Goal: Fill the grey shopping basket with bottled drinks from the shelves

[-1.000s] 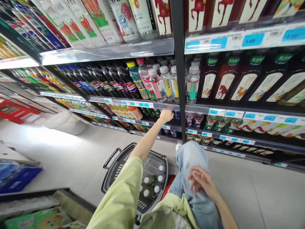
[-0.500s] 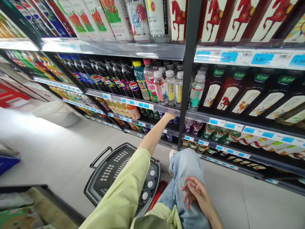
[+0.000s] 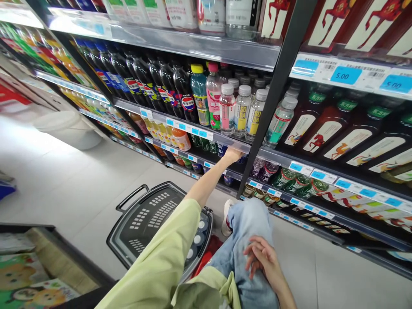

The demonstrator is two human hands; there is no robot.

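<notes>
My left hand (image 3: 232,154) reaches under the lip of the shelf (image 3: 206,134) that carries clear soda-water bottles (image 3: 241,112) and cola bottles (image 3: 151,86). Its fingers are hidden among the dark bottles on the shelf below, so what they touch does not show. My right hand (image 3: 262,257) rests on my raised knee in blue jeans (image 3: 247,223), fingers loosely spread and holding nothing. A dark shopping basket (image 3: 144,219) stands on the floor beneath my left arm, with several white-capped bottles (image 3: 198,238) inside it.
A black shelf upright (image 3: 273,107) rises just right of my left hand. Dark tea bottles (image 3: 325,128) fill the right bay. A white bucket (image 3: 67,128) sits on the tiled floor at the left. A low rack with packaged goods (image 3: 28,274) is at the lower left.
The view has swung left and tilted, so the shelves appear more slanted. My left hand stays reaching into the lower shelf and my right hand stays on my knee.
</notes>
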